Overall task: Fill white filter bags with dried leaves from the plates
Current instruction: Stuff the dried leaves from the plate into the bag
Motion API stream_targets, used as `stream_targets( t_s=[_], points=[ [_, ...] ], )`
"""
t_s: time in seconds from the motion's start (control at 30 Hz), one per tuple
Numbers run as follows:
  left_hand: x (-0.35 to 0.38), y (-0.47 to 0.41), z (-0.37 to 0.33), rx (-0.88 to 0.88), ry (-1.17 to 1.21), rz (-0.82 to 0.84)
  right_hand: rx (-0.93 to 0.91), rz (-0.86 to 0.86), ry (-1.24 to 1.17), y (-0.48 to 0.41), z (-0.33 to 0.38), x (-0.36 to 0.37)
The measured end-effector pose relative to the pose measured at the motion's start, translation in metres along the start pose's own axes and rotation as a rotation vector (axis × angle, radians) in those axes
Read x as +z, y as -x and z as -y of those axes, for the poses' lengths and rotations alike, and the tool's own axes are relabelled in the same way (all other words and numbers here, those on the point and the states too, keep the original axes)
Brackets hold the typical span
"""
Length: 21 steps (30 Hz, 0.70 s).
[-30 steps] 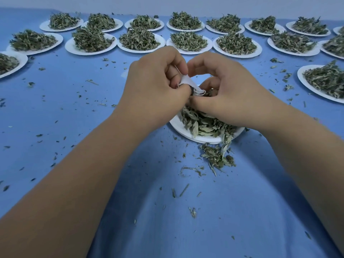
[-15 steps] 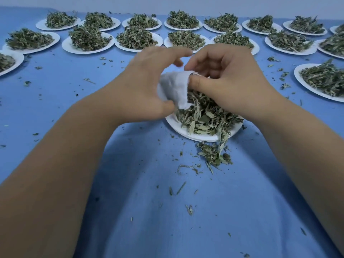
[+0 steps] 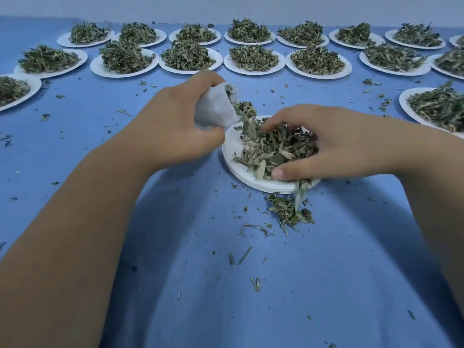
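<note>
Near the middle of the blue cloth (image 3: 226, 297): one white plate (image 3: 232, 151) carrying a loose heap of dried leaves (image 3: 271, 149). Its front rim looks layered, as though several plates are stacked, but how many cannot be told.
Filter bag (image 3: 213, 109): one, white, held just above the far left edge of that plate. Its mouth is turned toward the heap and a few leaves show at the mouth.
Left hand (image 3: 175, 126): fingers and thumb curled round the bag, gripping its body.
Right hand (image 3: 339, 146): lying on the heap, with forefinger and thumb curled round a clump of leaves and the thumb tip near the plate's front rim.
Hands counted: two, both bare, with forearms reaching in from the lower corners.
Plates counted: eighteen in view, taking the near one as one.
Back row (image 3: 249, 42): eight plates, the rightmost cut by the picture's edge.
Second row (image 3: 253, 69): seven plates, the rightmost also cut.
Left-edge plate (image 3: 32, 89): one, partly out of view.
Right-side plate (image 3: 406, 104): one, nearer than the rows.
Far plates: each bears one mound of leaves.
Spilled pile (image 3: 288, 212): one small heap on the cloth just in front of the near plate. Crumbs and single leaves are scattered widely around it.
Wall (image 3: 226, 6): pale and plain, behind the back row.
</note>
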<state>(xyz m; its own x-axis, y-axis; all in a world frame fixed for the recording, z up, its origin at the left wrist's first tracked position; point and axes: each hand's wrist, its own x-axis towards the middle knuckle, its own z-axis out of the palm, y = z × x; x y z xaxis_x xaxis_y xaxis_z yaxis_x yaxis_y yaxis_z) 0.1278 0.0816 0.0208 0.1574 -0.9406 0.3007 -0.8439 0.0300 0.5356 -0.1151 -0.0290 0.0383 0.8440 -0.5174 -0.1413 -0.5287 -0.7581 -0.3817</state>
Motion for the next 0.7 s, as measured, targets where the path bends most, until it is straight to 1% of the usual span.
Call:
stream_targets(
  t_s=[0.1, 0.2, 0.27, 0.4, 0.47, 0.57, 0.7],
  points=[
    [0.0, 0.0, 0.001, 0.005, -0.021, 0.103, 0.007, -0.159, 0.01, -0.005, 0.0, 0.003],
    [0.009, -0.001, 0.002, 0.011, -0.066, 0.203, 0.007, -0.252, -0.025, -0.007, 0.001, 0.005],
    [0.011, -0.001, 0.003, 0.013, -0.07, 0.2, 0.003, -0.331, -0.039, -0.009, 0.002, 0.005],
    [0.012, -0.002, -0.004, 0.062, -0.106, 0.105, -0.008, -0.48, -0.111, -0.006, 0.005, 0.001],
    [0.015, -0.002, -0.009, 0.091, -0.122, 0.089, -0.029, -0.534, -0.169, -0.005, 0.008, -0.001],
    [0.022, -0.003, -0.015, 0.105, -0.147, 0.089, -0.08, -0.566, -0.255, -0.005, 0.015, 0.001],
    [0.032, -0.003, -0.018, 0.112, -0.131, 0.096, -0.082, -0.477, -0.381, -0.01, 0.02, 0.008]
  ],
)
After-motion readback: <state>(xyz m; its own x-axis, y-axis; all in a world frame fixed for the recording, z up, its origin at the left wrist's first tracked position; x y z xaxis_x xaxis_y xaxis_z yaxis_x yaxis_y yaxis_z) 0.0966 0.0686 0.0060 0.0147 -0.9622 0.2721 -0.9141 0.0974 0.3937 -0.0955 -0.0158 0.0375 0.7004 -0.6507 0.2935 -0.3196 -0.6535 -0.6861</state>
